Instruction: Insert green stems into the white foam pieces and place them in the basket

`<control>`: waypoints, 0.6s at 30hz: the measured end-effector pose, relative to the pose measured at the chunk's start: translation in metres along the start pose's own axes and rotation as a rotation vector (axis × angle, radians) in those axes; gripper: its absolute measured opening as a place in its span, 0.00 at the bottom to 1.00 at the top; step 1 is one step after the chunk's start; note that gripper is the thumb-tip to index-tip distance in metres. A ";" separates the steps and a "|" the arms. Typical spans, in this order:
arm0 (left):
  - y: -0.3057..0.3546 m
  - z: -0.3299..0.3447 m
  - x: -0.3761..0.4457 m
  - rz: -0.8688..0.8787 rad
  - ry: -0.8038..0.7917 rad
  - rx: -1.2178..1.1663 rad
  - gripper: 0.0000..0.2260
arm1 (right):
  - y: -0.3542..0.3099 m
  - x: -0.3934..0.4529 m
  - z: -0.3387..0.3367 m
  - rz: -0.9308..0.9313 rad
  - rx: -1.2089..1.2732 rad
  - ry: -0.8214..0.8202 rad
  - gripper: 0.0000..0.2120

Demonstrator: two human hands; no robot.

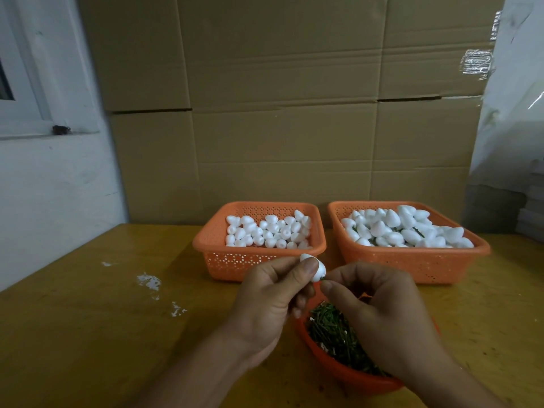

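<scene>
My left hand [273, 293] pinches a white foam piece [317, 267] between thumb and fingers in front of the left basket. My right hand [379, 307] pinches a green stem [323, 278] whose tip meets the foam's lower end; most of the stem is hidden by my fingers. Below both hands an orange bowl [338, 369] holds several loose green stems [332, 328]. The left orange basket [235, 260] holds plain foam pieces. The right orange basket [412, 263] holds foam pieces with green stems showing among them.
Everything stands on a yellow wooden table [103, 319] with white foam crumbs [150, 281] on its left part. Stacked cardboard boxes [279, 113] form a wall behind the baskets. A white wall and window frame are at left, plastic-wrapped goods at right.
</scene>
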State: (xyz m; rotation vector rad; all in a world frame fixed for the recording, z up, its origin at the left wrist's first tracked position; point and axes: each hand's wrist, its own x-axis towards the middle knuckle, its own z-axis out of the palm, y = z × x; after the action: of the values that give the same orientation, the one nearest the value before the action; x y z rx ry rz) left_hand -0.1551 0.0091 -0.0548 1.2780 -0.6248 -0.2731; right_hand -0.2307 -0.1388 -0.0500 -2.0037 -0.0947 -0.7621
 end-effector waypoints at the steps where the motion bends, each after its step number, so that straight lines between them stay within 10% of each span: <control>1: 0.000 0.001 0.000 0.025 0.004 0.029 0.09 | 0.000 0.000 0.000 0.002 0.004 0.004 0.08; 18: -0.002 0.006 -0.005 0.245 -0.007 0.328 0.11 | 0.000 -0.002 0.004 0.007 0.084 -0.040 0.07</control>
State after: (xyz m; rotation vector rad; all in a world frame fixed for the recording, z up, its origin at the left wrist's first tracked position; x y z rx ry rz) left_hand -0.1626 0.0062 -0.0577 1.4958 -0.8488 0.0304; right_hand -0.2303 -0.1348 -0.0520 -1.9392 -0.1410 -0.7023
